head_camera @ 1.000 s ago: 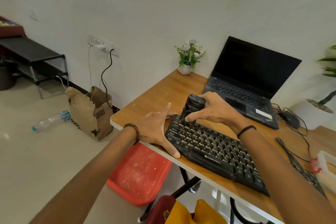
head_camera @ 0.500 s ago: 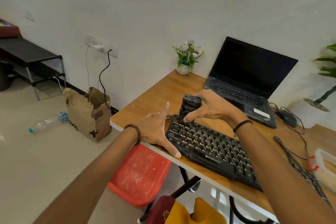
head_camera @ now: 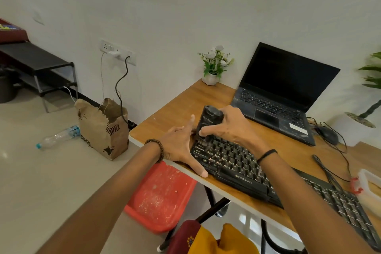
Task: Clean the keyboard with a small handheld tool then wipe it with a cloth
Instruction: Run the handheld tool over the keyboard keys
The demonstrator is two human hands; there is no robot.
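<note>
Keyboard lies on desk along the front edge, long axis running from far-left to near-right. Tool, small & black, stands about upright w/ its lower end on the keys at the far-left corner. Right hand is wrapped round tool, thumb on the near face. Left hand is spread flat, fingers straight, holding nothing, bracing the keyboard's left end; thumb touches the near-left corner.

Nearly all uncleaned rows lie to the right of the tool & toward the person, so next pass prob. goes along the long axis, away from the left hand. Right forearm crosses over the mid keys, hiding some.

Around: laptop just behind, lid open, near the tool's back, the main thing to bump. Second keyboard at the right end, cable over it. Mouse & flower pot well apart. Yellow fabric below the desk edge; can't tell if it's the wipe cloth. Wiping not started, by my read.
</note>
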